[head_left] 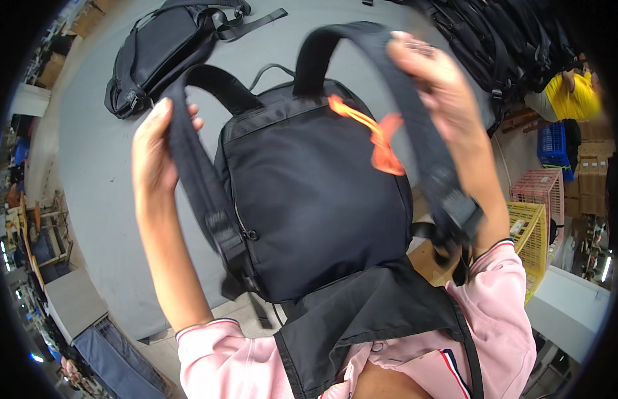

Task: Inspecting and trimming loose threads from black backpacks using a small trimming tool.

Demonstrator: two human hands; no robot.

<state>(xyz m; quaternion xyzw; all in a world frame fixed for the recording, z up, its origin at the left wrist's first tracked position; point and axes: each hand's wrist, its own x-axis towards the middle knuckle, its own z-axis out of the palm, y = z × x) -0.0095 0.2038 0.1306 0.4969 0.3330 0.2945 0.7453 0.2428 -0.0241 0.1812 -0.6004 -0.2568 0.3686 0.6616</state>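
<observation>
A black backpack [309, 199] lies in front of me at the near edge of the grey table, with its shoulder-strap side facing up. My left hand [157, 149] is closed around the left shoulder strap [196, 166], lifting it off the back panel. On the other side, my right hand [436, 83] grips the upper part of the right shoulder strap [405, 100], which arches up and is slightly blurred. An orange ribbon or cord [375, 139] lies on the upper right of the back panel, near the right strap. A small top loop [272, 68] stands between the straps.
Another black backpack [164, 56] rests at the table's far left. Several black bags are piled at the far right [501, 40]. Beyond the table's right side are a person in yellow [575, 96], a blue crate [553, 145], a pink crate [545, 189] and a yellow crate [528, 233].
</observation>
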